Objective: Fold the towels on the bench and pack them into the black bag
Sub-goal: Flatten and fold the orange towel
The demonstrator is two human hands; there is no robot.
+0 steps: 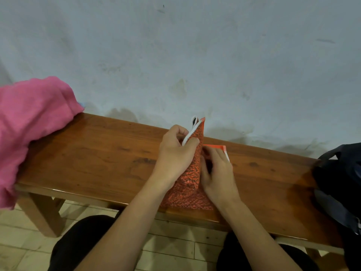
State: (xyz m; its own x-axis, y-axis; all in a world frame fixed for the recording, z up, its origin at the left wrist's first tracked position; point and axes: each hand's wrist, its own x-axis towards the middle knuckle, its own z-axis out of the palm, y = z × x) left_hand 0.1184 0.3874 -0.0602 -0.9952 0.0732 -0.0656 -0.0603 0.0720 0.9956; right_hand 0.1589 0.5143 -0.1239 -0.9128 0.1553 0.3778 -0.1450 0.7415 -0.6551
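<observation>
folding midway, left hand (175,153) pinching the orange towel (189,184) upright, right hand (218,173) pressing its fold, pink towel (33,124) unfolded, black bag (340,182) waiting.

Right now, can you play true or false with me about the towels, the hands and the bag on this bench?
1. The orange towel lies in the middle of the wooden bench. True.
2. The pink towel is folded neatly inside the bag. False: it lies bunched up at the left end of the bench, hanging over the edge.
3. The left hand pinches the orange towel's lifted edge, by its white loop. True.
4. The black bag sits at the left end of the bench. False: it sits at the right end.
5. The right hand is resting on the black bag. False: it is on the orange towel.
</observation>
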